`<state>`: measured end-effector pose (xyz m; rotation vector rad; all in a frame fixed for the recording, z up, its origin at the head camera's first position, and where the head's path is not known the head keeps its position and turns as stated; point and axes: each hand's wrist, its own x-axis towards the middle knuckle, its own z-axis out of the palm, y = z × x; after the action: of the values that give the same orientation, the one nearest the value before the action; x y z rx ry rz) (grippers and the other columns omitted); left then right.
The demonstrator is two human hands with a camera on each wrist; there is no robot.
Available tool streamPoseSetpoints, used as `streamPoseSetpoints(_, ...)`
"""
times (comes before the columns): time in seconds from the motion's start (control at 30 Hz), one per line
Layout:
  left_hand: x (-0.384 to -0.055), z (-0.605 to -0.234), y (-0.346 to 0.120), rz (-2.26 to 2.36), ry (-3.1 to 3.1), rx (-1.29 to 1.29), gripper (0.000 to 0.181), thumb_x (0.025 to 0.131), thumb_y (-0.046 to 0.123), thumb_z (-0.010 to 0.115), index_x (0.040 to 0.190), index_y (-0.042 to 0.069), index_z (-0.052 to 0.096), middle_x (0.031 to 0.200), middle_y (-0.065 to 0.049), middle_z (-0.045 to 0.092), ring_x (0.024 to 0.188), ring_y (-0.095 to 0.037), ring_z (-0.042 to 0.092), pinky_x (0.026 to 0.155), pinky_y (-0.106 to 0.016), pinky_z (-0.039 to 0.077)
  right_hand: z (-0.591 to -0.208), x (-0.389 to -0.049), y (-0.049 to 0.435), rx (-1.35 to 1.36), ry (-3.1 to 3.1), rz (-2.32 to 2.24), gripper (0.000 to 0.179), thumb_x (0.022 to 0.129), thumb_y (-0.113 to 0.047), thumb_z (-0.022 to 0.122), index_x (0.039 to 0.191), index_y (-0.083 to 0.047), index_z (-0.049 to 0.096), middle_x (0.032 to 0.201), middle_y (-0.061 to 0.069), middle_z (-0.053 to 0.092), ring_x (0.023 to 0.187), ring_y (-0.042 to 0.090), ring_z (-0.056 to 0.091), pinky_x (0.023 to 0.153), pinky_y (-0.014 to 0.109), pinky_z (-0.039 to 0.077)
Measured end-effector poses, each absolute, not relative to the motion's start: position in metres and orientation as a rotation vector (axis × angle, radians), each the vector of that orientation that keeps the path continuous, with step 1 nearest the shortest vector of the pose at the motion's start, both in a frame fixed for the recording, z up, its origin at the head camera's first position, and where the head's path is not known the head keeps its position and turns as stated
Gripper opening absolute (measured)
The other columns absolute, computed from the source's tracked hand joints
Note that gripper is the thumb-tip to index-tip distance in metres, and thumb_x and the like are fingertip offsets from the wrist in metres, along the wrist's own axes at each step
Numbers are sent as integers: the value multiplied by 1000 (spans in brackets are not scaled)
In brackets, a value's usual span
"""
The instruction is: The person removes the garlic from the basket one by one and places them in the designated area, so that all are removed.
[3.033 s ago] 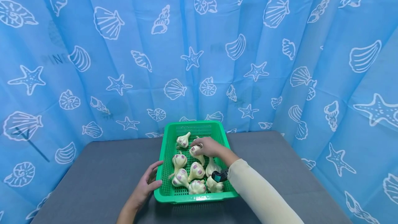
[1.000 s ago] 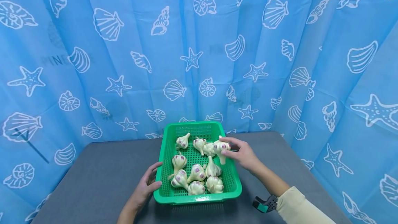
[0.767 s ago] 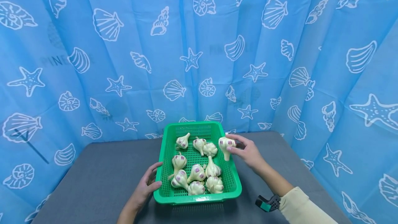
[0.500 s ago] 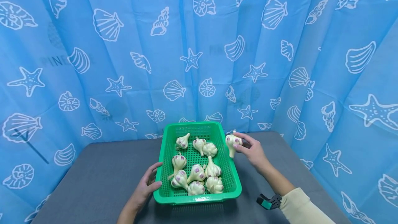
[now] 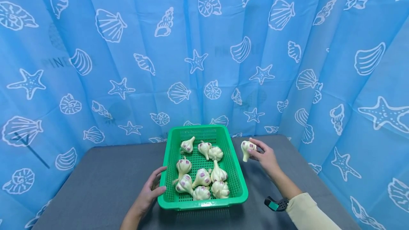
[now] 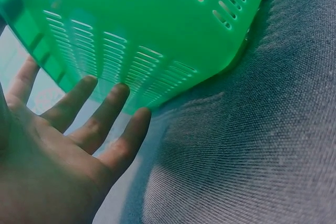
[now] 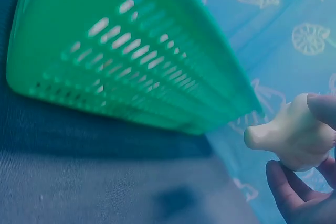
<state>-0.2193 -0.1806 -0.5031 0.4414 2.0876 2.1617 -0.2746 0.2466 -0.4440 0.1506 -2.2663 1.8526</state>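
Observation:
My right hand pinches a garlic bulb between thumb and fingers, just outside the basket's right rim. The bulb's stem points down in the head view; in the right wrist view the bulb hangs above the grey table surface. Several more bulbs lie in the green basket, among them a bulb at the back left and a bulb at the front right. On the left side, my left hand is at the basket wall with fingers spread; the left wrist view shows its fingertips against the slotted side.
A grey cloth-covered table extends on both sides of the basket. Behind it hangs a blue curtain printed with white shells and starfish. A dark wrist strap hangs at the right wrist.
My right hand has lifted a garlic bulb from the back middle of the basket and carried it right, over the rim, to outside the basket. My left hand has stayed in place.

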Motion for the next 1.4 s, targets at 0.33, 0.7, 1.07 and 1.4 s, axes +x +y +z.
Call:
streamPoseSetpoints(0.33, -221, -504, -180, 2151, 2113, 391, 58, 95, 13, 55, 149, 10, 33, 146, -27, 33, 130, -42, 36, 90, -36, 45, -465, -287, 259, 16, -2328, 1852, 53, 92, -3, 66, 140, 3, 47, 139, 25, 44, 112, 32, 57, 81, 34, 53)
streamPoseSetpoints(0.7, -222, -505, -180, 2157, 2119, 366, 60, 94, 14, 57, 149, 13, 35, 145, -26, 33, 129, -42, 37, 90, -38, 45, -477, -306, 264, -7, -2454, 1599, 50, 89, 0, 67, 137, 3, 51, 137, 26, 47, 117, 40, 51, 83, 37, 52)
streamPoseSetpoints(1.07, -220, -500, -180, 2139, 2120, 421, 59, 96, 12, 53, 150, 9, 32, 147, -27, 31, 132, -42, 34, 91, -37, 43, -485, -323, 266, -52, -2573, 1295, 45, 89, -7, 69, 132, 1, 56, 129, 27, 55, 105, 38, 57, 76, 41, 52)
streamPoseSetpoints(1.4, -221, -502, -183, 2133, 2073, 512, 60, 97, 10, 50, 152, 6, 25, 148, -31, 26, 131, -44, 34, 90, -33, 46, -501, -334, 270, -126, -2643, 1127, 48, 92, -20, 67, 134, -1, 55, 131, 25, 55, 121, 43, 47, 97, 57, 35)
